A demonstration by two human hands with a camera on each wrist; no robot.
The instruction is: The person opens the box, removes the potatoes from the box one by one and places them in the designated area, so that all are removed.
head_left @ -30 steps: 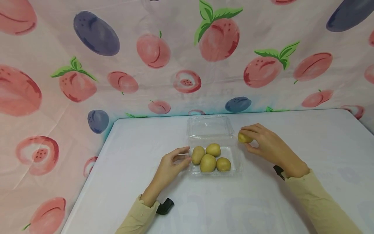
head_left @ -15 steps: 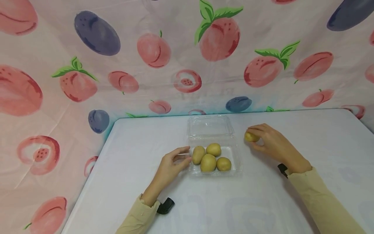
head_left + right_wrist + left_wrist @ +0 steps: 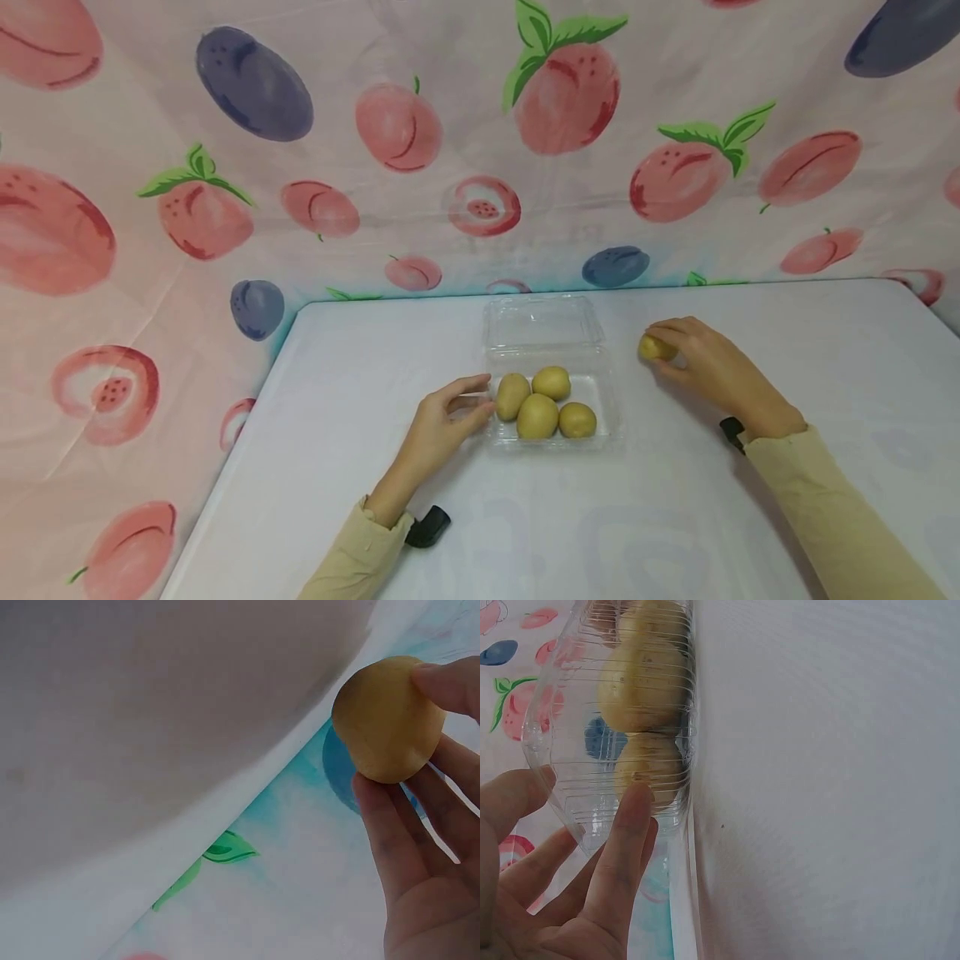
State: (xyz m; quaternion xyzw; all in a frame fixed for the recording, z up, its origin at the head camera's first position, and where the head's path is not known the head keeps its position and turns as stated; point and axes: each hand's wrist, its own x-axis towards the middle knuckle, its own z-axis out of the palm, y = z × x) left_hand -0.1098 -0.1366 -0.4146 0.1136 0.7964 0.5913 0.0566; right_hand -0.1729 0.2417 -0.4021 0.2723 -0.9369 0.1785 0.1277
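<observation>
A clear plastic clamshell container (image 3: 607, 417) lies with its lid (image 3: 542, 323) folded back. Several yellow potatoes (image 3: 537, 417) sit in its base. My left hand (image 3: 433, 432) touches the container's left side, its fingertips at the rim and wall; in the left wrist view, the fingers (image 3: 622, 855) lie against the ribbed plastic with potatoes (image 3: 645, 686) behind it. To the right of the container, my right hand (image 3: 708, 367) grips another potato (image 3: 656, 347) between thumb and fingers. The right wrist view shows this potato (image 3: 386, 720) with the thumb on one side and fingertips on the other.
A white-covered table (image 3: 585, 525) carries everything. Behind it and on the left hangs a pink cloth (image 3: 480, 125) printed with fruit. A black wrist device (image 3: 429, 527) sits by the left cuff, another (image 3: 732, 433) by the right.
My right hand has moved rightward with the potato, away from the container. The left hand keeps its place at the container's left side, and the potatoes inside stay put.
</observation>
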